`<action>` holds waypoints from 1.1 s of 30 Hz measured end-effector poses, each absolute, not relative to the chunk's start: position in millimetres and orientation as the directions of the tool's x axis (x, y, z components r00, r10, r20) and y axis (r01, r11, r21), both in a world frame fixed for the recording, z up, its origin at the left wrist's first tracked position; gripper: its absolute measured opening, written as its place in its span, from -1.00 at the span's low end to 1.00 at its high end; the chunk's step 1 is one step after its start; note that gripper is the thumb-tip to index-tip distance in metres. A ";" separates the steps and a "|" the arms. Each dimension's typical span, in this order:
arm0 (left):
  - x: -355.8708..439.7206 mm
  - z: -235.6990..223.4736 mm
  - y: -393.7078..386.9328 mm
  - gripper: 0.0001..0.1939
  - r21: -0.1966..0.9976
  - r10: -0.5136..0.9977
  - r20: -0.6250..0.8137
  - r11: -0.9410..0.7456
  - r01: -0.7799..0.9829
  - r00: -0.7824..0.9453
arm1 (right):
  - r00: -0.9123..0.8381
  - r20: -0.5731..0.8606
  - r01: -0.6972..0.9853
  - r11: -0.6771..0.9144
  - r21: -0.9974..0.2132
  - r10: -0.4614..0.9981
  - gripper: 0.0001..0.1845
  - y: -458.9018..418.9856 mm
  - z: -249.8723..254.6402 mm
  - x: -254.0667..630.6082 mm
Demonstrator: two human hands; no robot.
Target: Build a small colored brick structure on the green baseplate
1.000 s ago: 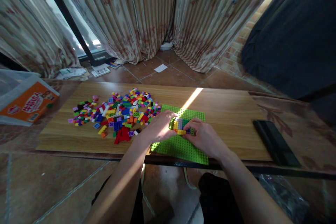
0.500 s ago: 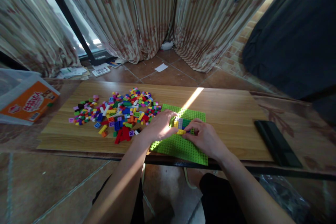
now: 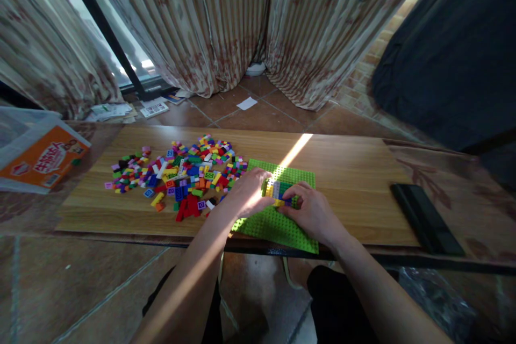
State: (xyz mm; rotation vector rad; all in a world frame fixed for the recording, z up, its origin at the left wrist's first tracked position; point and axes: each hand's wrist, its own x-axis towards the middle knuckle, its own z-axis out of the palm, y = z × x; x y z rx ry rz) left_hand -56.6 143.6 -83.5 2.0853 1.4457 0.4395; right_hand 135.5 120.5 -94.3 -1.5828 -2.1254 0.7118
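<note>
Your right hand (image 3: 311, 209) gripped the toy bricks (image 3: 276, 190) on the green board (image 3: 278, 226) at the worktop (image 3: 355, 177)'s front edge; your left hand (image 3: 248, 191) curved beside them, its hold unclear.

Dim, muted indoor light overall. Daylight enters via the window (image 3: 135, 54) at upper left; brightest bits there blow out. One hard sun stripe cuts diagonally across the worktop (image 3: 355, 172), the green baseplate (image 3: 278, 228) and the left hand (image 3: 250, 193), continuing down the forearm (image 3: 197, 263); glare peaks near the thumb. Right hand (image 3: 308, 209) sits in soft shade. Dark cover (image 3: 455, 54) at right loses detail. Wide-angle distortion: edges stretched, straight lines bowed. Bricks (image 3: 276, 189) between the hands look soft, hard to separate.
</note>
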 end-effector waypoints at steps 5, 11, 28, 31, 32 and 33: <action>-53.9 -79.1 143.1 -0.41 0.605 0.935 -0.091 -0.221 0.765 0.342 | -0.168 -0.035 0.744 0.104 -0.660 0.985 -0.81 125.8 -92.1 144.8; -49.6 -79.2 141.8 -0.41 0.617 0.955 -0.087 -0.172 0.768 0.284 | -0.130 -0.080 0.799 0.057 -0.598 0.988 -0.74 127.6 -93.0 142.9; -32.9 -88.5 145.9 -0.47 0.523 0.974 -0.130 -0.090 0.847 0.184 | -0.149 -0.158 0.840 0.040 -0.541 0.976 -0.82 139.5 -93.9 132.4; -34.3 -89.3 142.4 -0.47 0.540 0.975 -0.125 -0.089 0.837 0.185 | -0.167 -0.123 0.829 0.072 -0.555 0.978 -0.81 138.3 -95.7 132.2; -35.4 -90.2 141.1 -0.47 0.557 0.975 -0.109 -0.100 0.824 0.191 | -0.179 -0.117 0.815 0.081 -0.574 0.977 -0.81 137.9 -96.3 133.0; -36.7 -91.4 139.7 -0.48 0.575 0.976 -0.084 -0.117 0.809 0.201 | -0.189 -0.112 0.799 0.086 -0.596 0.976 -0.80 137.7 -96.8 134.4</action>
